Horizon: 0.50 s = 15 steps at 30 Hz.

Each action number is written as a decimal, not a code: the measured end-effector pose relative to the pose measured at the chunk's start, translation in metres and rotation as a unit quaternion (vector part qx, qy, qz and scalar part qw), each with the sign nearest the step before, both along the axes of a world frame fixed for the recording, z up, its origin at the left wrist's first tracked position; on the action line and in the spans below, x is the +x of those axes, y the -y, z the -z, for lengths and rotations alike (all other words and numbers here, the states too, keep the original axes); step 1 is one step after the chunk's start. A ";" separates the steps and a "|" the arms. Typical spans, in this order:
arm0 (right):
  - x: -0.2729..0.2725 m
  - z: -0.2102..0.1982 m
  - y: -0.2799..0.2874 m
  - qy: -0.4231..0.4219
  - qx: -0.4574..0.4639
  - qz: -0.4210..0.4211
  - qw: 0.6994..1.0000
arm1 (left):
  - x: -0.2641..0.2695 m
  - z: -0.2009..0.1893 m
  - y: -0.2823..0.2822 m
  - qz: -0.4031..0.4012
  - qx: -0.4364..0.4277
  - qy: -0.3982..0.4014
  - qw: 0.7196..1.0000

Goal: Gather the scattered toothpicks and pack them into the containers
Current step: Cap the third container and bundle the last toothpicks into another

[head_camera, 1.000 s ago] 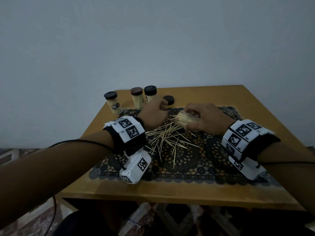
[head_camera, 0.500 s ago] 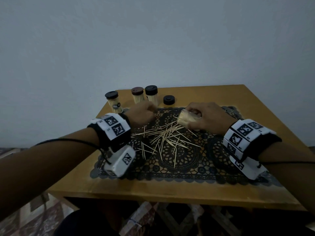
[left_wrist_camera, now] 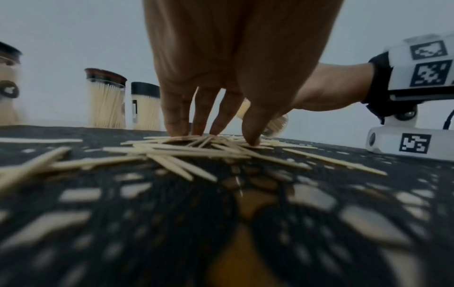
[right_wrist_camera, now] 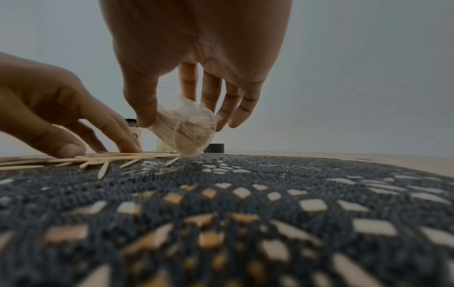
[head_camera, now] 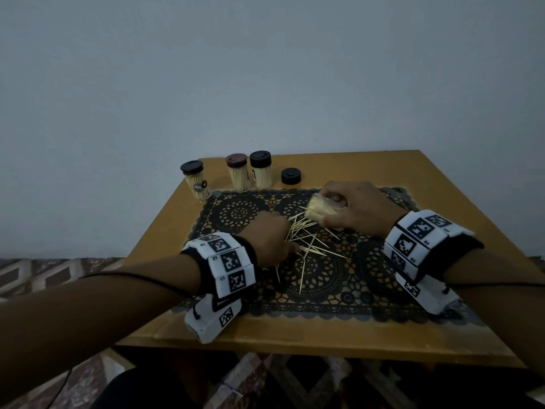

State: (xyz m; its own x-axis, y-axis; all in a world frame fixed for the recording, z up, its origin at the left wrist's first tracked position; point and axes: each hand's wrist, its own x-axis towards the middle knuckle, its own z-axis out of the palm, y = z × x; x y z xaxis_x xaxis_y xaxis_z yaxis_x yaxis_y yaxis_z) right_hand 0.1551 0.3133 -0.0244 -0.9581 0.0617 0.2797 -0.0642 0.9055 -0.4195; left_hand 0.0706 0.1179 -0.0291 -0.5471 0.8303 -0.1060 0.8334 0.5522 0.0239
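Loose toothpicks lie in a scattered pile on the black lace mat. My left hand comes down on the pile's left side. Its fingertips and thumb press straight onto the sticks and lift none. My right hand grips a clear, lidless container that is packed with toothpicks. The container is tilted, and its open mouth points down-left, just above the mat at the pile's far right edge. Thumb and fingers of the right hand wrap its wall.
Three capped, toothpick-filled containers stand along the mat's far left edge. A loose black lid lies to their right. The wooden table ends at a wall behind, and its near edge is close to me.
My left hand has come back from beside the capped containers toward me and now rests on the toothpick pile. The right hand keeps hold of the tilted container in about the same place.
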 end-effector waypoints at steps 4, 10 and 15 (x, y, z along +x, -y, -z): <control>0.000 0.000 0.000 0.001 0.001 0.000 1.000 | -0.007 -0.006 -0.003 0.022 0.066 0.020 0.997; 0.000 -0.002 0.001 0.010 0.005 0.000 1.000 | -0.017 -0.016 -0.002 0.046 0.080 0.019 0.996; 0.001 -0.003 0.002 0.020 0.009 -0.004 1.000 | -0.020 -0.018 -0.004 0.044 0.094 0.017 0.994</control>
